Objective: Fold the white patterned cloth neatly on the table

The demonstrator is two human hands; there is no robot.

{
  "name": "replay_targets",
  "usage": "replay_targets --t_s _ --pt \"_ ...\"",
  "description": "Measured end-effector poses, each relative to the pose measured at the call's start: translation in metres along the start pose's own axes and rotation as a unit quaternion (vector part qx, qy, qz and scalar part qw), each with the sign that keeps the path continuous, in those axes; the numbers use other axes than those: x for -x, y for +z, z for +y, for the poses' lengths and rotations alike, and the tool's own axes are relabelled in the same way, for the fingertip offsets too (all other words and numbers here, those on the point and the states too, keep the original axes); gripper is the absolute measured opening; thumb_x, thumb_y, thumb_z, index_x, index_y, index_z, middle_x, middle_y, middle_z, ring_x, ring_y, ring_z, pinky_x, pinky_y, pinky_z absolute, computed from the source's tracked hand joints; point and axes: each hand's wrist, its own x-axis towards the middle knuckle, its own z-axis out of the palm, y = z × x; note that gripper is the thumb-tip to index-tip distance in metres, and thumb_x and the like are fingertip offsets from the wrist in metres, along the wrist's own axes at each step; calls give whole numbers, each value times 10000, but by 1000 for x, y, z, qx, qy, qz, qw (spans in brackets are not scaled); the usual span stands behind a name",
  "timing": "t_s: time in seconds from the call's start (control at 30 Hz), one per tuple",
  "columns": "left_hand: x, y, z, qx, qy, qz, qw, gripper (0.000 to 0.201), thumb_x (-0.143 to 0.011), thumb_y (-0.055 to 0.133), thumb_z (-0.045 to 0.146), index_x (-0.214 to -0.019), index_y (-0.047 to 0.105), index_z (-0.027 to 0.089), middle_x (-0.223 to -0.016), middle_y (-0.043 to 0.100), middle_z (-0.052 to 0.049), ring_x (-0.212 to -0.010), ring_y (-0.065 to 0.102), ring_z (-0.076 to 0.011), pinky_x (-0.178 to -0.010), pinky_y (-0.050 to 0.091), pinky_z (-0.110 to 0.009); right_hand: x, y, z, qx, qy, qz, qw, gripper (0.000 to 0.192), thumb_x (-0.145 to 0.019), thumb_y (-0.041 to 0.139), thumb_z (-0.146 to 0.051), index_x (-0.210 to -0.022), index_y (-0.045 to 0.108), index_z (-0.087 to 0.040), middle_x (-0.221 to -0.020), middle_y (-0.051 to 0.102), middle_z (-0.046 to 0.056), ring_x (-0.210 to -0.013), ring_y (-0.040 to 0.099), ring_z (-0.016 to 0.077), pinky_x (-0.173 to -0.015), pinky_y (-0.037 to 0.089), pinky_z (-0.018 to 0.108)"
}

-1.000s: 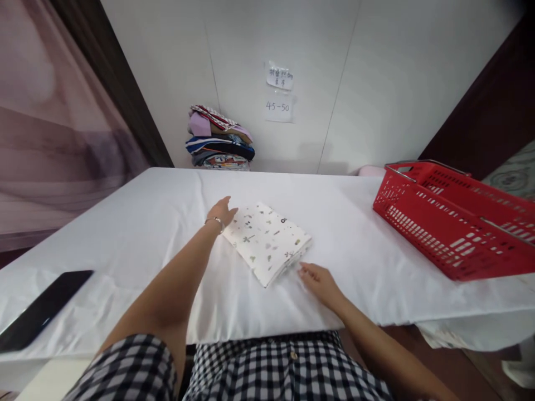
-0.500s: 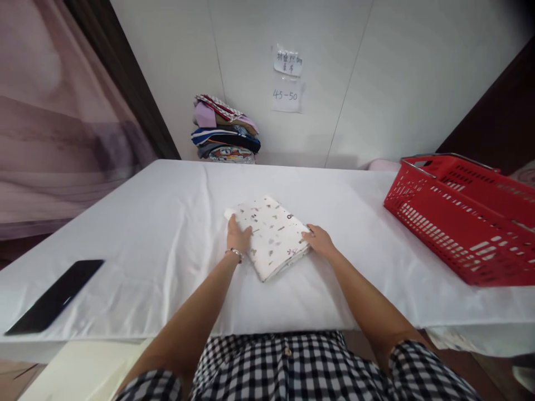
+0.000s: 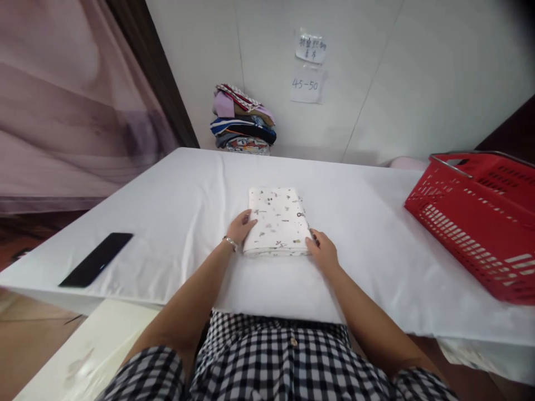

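On the white cloth-covered table (image 3: 175, 195), near the middle of its near edge, lies a folded white fabric piece printed with small dark motifs (image 3: 276, 221), squared to that edge. The left hand (image 3: 239, 228) rests against the fabric's left side, fingers loosely extended and close together, fingertips lying on the printed top by the near left corner; a thin bracelet sits at the wrist. The right hand (image 3: 321, 250) presses at the near right corner, fingers curled slightly and nearly closed, tips touching the fabric's edge. Neither hand wraps around the fabric; both only touch it flat against the cloth.

Bare cloth lies all round the folded piece, wide towards the far edge and to the left. A black flat phone (image 3: 96, 267) lies well apart near the left edge. A red slotted plastic basket with a metal handle (image 3: 476, 217) stands at the right end, cut off by the picture's border. Beyond the far edge, against the wall, sits a stack of folded coloured clothes (image 3: 242, 120); its base is hidden by the table. Two paper notes (image 3: 308, 69) hang on the wall, the upper one too small to read.
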Motion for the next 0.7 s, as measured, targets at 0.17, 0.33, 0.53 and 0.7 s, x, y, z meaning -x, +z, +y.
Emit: replay_targets --t_s 0.17,0.33,0.53,0.7 --pt "54 -9 -6 45 84 -17 995 472 -698 630 468 -1080 608 192 -1334 482 -73 -1153 508 -214 -1001 388 -347 -1 1 5 15 -12 6 1000 421 -813 448 -448 -1170 556 -253 -943 623 27 -763 557 179 -711 441 327" --pt "85 -4 -7 -40 149 -24 988 550 -679 656 450 -1165 561 210 -1387 409 -84 -1272 382 -242 -1029 362 -378 3 2 10 16 -51 29 998 420 -837 435 -431 -1207 532 -257 -1006 610 55 -801 575 195 -713 474 351" --pt "101 -1 -13 -127 185 -18 974 566 -682 622 246 -1235 507 203 -1418 355 -78 -1282 367 -224 -1080 302 -386 7 6 8 54 -223 94 969 330 -880 420 -343 -1140 591 -235 -1301 478 76 -1174 433 248 -971 386 442" --pt "108 -4 -12 -112 166 1 980 519 -695 525 140 -1210 532 199 -1380 412 -66 -1251 409 -206 -1026 385 -343 11 11 4 78 -313 46 946 336 -837 504 -329 -1144 580 -216 -1225 552 79 -1206 416 267 -976 385 461"
